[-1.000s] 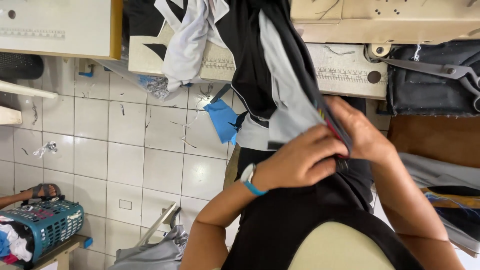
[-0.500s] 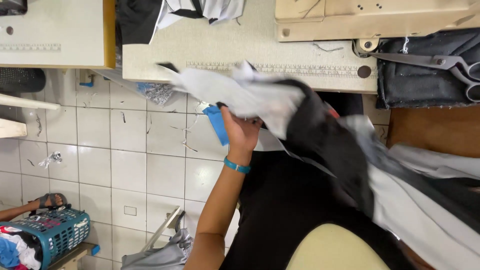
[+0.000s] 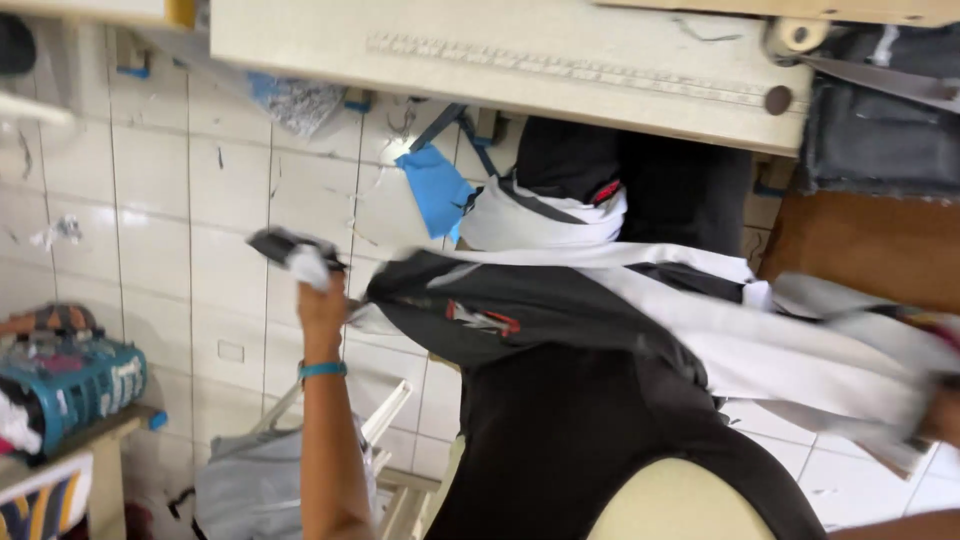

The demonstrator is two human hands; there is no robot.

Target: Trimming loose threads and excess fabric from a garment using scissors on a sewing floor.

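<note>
While left hand (image 3: 322,295) grips garment (image 3: 620,320) — white tiled floor (image 3: 160,200), table (image 3: 480,50)

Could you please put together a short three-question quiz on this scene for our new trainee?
1. True or false: the left hand grips one end of the garment.
2. What colour is the band on the left wrist?
A. red
B. teal
C. yellow
3. Fill in: the garment is stretched out below the edge of the ____.

Key
1. True. The right hand, at the frame's edge, seems to hold the far end.
2. B
3. Table. A basket stands further left, on the tiled floor.
</note>
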